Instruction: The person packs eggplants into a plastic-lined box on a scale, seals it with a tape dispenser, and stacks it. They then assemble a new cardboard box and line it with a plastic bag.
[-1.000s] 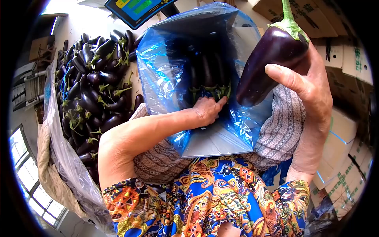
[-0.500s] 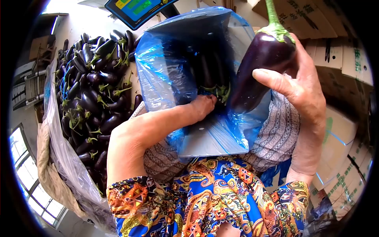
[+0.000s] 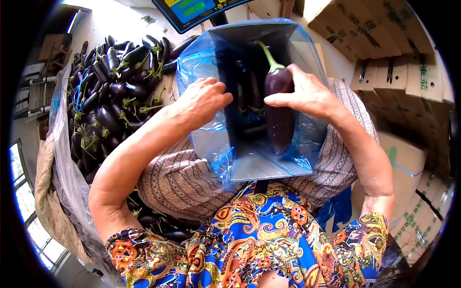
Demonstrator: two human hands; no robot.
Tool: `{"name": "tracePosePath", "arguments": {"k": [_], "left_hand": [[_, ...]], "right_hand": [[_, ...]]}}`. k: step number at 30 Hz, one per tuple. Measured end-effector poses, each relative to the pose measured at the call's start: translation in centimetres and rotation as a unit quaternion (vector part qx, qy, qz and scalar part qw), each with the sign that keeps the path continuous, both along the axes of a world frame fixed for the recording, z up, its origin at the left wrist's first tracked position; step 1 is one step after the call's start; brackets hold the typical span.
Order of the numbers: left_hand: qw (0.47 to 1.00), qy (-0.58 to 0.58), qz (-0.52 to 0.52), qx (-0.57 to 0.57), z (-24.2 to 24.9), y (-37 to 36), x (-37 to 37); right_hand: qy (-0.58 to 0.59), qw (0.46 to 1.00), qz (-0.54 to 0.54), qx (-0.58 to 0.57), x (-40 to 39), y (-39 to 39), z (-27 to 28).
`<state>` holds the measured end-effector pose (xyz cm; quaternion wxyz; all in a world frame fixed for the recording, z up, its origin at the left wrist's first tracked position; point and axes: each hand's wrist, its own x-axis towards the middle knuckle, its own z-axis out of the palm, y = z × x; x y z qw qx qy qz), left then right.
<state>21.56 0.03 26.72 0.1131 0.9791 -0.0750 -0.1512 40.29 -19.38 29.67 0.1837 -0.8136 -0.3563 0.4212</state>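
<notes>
My right hand (image 3: 307, 93) is closed round the upper part of a large dark purple eggplant (image 3: 279, 113), its green stem pointing up. This eggplant is inside the right part of a box (image 3: 269, 172) lined with a blue plastic bag (image 3: 199, 65). Deeper in the box lie other eggplants (image 3: 254, 91), partly lost in shadow. At the box's left edge, my left hand (image 3: 206, 98) has its fingers curled closed on the plastic liner; the fingertips are partly hidden.
A big heap of eggplants (image 3: 113, 91) lies on the left beside clear plastic sheeting (image 3: 65, 144). Behind the box stands a digital scale display (image 3: 192, 9). Several cardboard cartons (image 3: 360, 29) are stacked on the right. My knees in patterned trousers (image 3: 180, 175) flank the box.
My right hand has brought the eggplant left and down into the box. My left hand has come up from the box's inside to its left edge. The view has shifted slightly.
</notes>
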Motion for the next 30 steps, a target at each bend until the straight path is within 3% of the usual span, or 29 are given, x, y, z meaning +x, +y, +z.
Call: {"name": "tracePosePath", "arguments": {"k": [3,4,8,12,15,16,19,21,23,26,27,30], "left_hand": [[0.983,0.041,0.100,-0.146,-0.5,1.9,-2.5],[0.966,-0.001,0.104,-0.235,-0.7,2.5,-3.3],[0.927,-0.012,0.196,-0.319,-0.9,3.2,-5.3],[0.854,0.034,0.325,-0.404,0.2,4.1,-7.0],[0.802,-0.010,0.435,-0.408,-1.4,5.5,-11.7],[0.787,-0.034,0.470,-0.399,-2.6,6.2,-14.3],[0.637,-0.149,0.631,-0.418,-4.4,7.2,-23.1],[0.446,-0.245,0.762,-0.401,-6.7,6.8,-29.4],[0.311,-0.305,0.824,-0.362,-10.0,4.9,-36.9],[0.254,-0.323,0.876,-0.251,-12.7,1.8,-43.4],[0.250,-0.305,0.891,-0.225,-13.1,1.2,-44.0],[0.435,-0.243,0.866,-0.026,-16.7,0.5,-45.5]], "right_hand": [[0.004,0.997,0.046,-0.066,-1.4,0.7,-2.2],[0.004,0.996,0.040,-0.076,-1.7,0.8,-3.1],[0.011,0.993,0.029,-0.115,-2.0,2.5,-6.0],[-0.046,0.986,0.090,-0.135,-4.8,5.3,-9.1],[0.025,0.988,0.119,-0.100,-7.2,5.6,-13.3],[-0.012,0.989,0.111,-0.093,-8.1,5.6,-13.4],[-0.013,0.992,0.085,-0.097,-8.0,5.8,-13.5],[-0.017,0.990,0.078,-0.114,-8.3,6.2,-12.5],[0.008,0.989,0.079,-0.122,-7.9,5.3,-13.0],[0.026,0.993,0.073,-0.091,-7.3,4.2,-13.8],[0.025,0.994,0.069,-0.078,-7.3,3.9,-13.6],[0.009,0.993,0.079,-0.088,-7.7,3.9,-12.5]]}}
